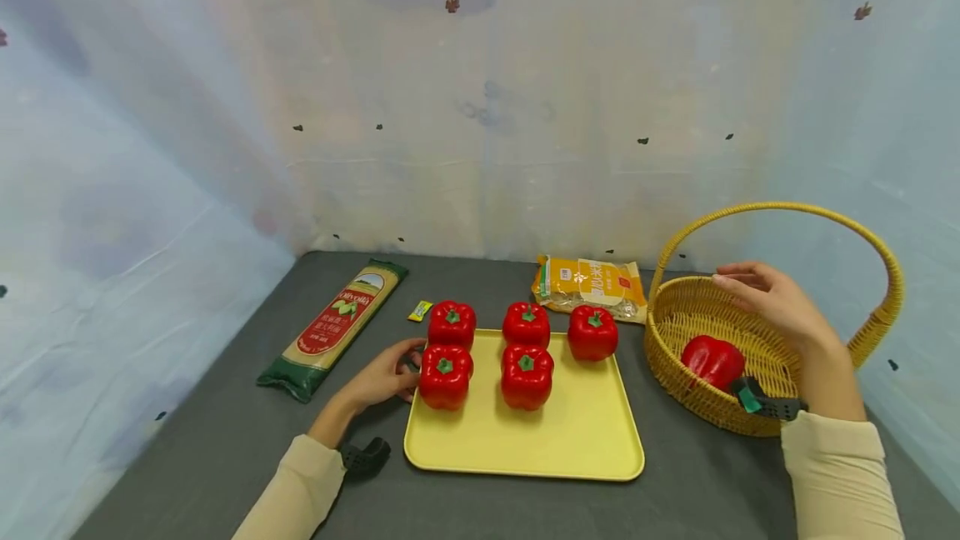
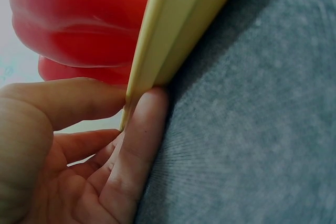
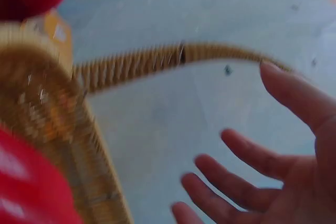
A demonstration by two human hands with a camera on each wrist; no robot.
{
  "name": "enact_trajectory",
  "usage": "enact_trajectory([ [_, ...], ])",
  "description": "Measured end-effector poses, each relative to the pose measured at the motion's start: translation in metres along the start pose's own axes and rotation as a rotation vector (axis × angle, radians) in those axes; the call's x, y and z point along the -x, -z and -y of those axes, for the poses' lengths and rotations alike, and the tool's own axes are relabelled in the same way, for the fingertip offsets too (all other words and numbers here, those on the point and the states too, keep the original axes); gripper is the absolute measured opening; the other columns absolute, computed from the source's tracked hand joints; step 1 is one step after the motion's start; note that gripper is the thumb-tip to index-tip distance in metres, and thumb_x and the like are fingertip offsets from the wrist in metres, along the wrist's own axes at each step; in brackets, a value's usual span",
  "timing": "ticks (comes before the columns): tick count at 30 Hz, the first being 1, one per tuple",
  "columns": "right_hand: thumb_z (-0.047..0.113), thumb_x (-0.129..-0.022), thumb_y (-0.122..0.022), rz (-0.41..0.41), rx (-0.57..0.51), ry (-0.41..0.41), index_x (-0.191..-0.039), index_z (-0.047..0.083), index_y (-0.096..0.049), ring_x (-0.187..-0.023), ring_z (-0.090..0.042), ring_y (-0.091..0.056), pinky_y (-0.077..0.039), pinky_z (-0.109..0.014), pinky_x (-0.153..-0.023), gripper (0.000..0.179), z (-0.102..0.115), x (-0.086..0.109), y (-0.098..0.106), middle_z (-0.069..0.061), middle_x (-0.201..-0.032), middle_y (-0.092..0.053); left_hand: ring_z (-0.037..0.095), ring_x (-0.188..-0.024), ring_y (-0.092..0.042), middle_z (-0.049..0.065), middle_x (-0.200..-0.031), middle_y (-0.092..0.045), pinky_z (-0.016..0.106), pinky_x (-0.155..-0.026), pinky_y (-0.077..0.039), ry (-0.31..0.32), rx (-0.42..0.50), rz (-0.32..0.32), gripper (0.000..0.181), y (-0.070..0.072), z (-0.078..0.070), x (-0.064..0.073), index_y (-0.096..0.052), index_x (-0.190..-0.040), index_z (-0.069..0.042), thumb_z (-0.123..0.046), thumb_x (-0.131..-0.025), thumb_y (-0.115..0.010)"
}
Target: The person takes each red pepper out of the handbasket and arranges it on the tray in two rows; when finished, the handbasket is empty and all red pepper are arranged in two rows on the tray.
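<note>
On the yellow tray (image 1: pixel 577 444) stand several red bell peppers (image 1: pixel 525 377) with green stems, in two rows. My left hand (image 1: pixel 388 373) pinches the tray's left edge; the left wrist view shows the thumb at the rim (image 2: pixel 137 59) and a finger against the outer wall. My right hand (image 1: pixel 772 302) is over the yellow wicker basket (image 1: pixel 693 415), fingers spread, holding nothing. Inside the basket lies a red bell pepper (image 1: pixel 712 361), below the hand. In the right wrist view the fingers (image 3: pixel 247 156) are apart from the basket's handle (image 3: pixel 142 64).
A pasta bag (image 1: pixel 337 323) with green ends lies left of the tray. A small yellow candy packet (image 1: pixel 420 311) is behind the tray's left corner. An orange-and-clear food bag (image 1: pixel 588 283) lies behind the tray. The basket's tall handle arches above it. A curtain (image 1: pixel 480 190) hangs behind the table.
</note>
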State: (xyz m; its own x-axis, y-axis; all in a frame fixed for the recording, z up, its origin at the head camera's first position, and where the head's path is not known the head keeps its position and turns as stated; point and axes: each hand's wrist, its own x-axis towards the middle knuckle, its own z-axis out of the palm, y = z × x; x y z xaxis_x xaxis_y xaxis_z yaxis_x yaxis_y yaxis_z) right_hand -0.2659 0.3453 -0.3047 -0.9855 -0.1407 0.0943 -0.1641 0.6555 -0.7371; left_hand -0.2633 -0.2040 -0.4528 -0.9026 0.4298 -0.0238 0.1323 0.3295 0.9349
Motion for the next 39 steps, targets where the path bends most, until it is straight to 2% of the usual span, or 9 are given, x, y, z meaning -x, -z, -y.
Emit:
enact_trajectory([
  [4, 0.041, -0.097, -0.044, 0.188, 0.026, -0.043, -0.14, -0.003, -0.029, -0.113, -0.024, -0.05, -0.05, -0.041, -0.087, 0.062, -0.016, -0.01, 0.007, -0.028, -0.137, -0.034, 0.021, -0.07, -0.055, 0.017, -0.107, -0.048, 0.035, -0.061, -0.056, -0.001, 0.007, -0.001, 0.059, 0.001, 0.001, 0.0, -0.03, -0.14, 0.003, -0.005, -0.089, -0.058],
  [7, 0.037, -0.098, -0.044, 0.339, -0.033, -0.089, -0.143, -0.003, -0.022, -0.125, -0.045, -0.037, -0.046, -0.052, -0.091, 0.063, -0.032, -0.016, 0.007, -0.031, -0.142, -0.026, 0.021, -0.07, -0.055, 0.017, -0.106, -0.048, 0.035, -0.061, -0.056, 0.003, 0.007, -0.009, 0.059, 0.001, 0.001, 0.001, -0.03, -0.14, 0.004, -0.004, -0.089, -0.058],
  [9, 0.033, -0.099, -0.045, 0.428, -0.072, -0.126, -0.144, -0.002, -0.019, -0.127, -0.049, -0.032, -0.045, -0.054, -0.091, 0.063, -0.042, -0.02, 0.006, -0.032, -0.144, -0.022, 0.021, -0.07, -0.055, 0.017, -0.106, -0.048, 0.035, -0.061, -0.056, 0.01, 0.006, -0.015, 0.059, 0.0, 0.001, 0.002, -0.031, -0.14, 0.003, -0.003, -0.088, -0.058],
  [11, 0.032, -0.098, -0.045, 0.504, -0.097, -0.172, -0.145, -0.001, -0.019, -0.124, -0.048, -0.036, -0.047, -0.052, -0.09, 0.063, -0.052, -0.022, 0.004, -0.031, -0.144, -0.02, 0.021, -0.07, -0.055, 0.017, -0.106, -0.048, 0.035, -0.061, -0.056, 0.016, 0.006, -0.016, 0.059, 0.0, 0.002, 0.003, -0.031, -0.14, 0.003, -0.004, -0.088, -0.058],
  [15, 0.032, -0.097, -0.047, 0.592, -0.088, -0.236, -0.145, 0.002, -0.023, -0.116, -0.041, -0.045, -0.051, -0.048, -0.083, 0.062, -0.063, -0.023, 0.001, -0.032, -0.142, -0.02, 0.021, -0.07, -0.055, 0.017, -0.106, -0.047, 0.036, -0.061, -0.056, 0.015, 0.013, -0.016, 0.059, -0.001, 0.002, 0.002, -0.031, -0.14, 0.003, -0.004, -0.089, -0.058],
  [22, 0.038, -0.093, -0.054, 0.598, -0.053, -0.402, -0.146, 0.003, -0.022, -0.107, -0.036, -0.048, -0.051, -0.045, -0.078, 0.071, -0.069, -0.023, -0.002, -0.027, -0.131, -0.035, 0.021, -0.071, -0.056, 0.018, -0.107, -0.047, 0.036, -0.061, -0.056, 0.012, 0.014, -0.016, 0.058, 0.0, 0.002, 0.002, -0.031, -0.14, 0.002, -0.004, -0.089, -0.058],
  [27, 0.041, -0.091, -0.055, 0.596, -0.021, -0.452, -0.146, 0.001, -0.019, -0.109, -0.041, -0.046, -0.051, -0.047, -0.08, 0.077, -0.07, -0.022, -0.003, -0.031, -0.13, -0.031, 0.022, -0.07, -0.056, 0.017, -0.106, -0.048, 0.036, -0.06, -0.056, 0.007, 0.018, -0.009, 0.059, 0.001, 0.002, 0.003, -0.031, -0.14, 0.002, -0.005, -0.089, -0.059],
  [33, 0.042, -0.09, -0.056, 0.583, -0.002, -0.438, -0.145, -0.005, -0.013, -0.107, -0.041, -0.046, -0.051, -0.047, -0.08, 0.084, -0.063, -0.021, -0.004, -0.035, -0.13, -0.029, 0.021, -0.07, -0.056, 0.017, -0.105, -0.047, 0.036, -0.06, -0.056, 0.006, 0.018, -0.009, 0.058, 0.001, 0.001, 0.003, -0.031, -0.14, 0.003, -0.005, -0.089, -0.058],
  [39, 0.041, -0.091, -0.054, 0.544, 0.039, -0.296, -0.137, -0.02, -0.016, -0.105, -0.033, -0.055, -0.051, -0.047, -0.085, 0.085, -0.055, -0.017, -0.001, -0.029, -0.125, -0.044, 0.021, -0.069, -0.056, 0.017, -0.105, -0.048, 0.036, -0.06, -0.056, 0.001, 0.009, -0.007, 0.058, 0.001, 0.001, 0.003, -0.031, -0.14, 0.003, -0.006, -0.089, -0.059],
])
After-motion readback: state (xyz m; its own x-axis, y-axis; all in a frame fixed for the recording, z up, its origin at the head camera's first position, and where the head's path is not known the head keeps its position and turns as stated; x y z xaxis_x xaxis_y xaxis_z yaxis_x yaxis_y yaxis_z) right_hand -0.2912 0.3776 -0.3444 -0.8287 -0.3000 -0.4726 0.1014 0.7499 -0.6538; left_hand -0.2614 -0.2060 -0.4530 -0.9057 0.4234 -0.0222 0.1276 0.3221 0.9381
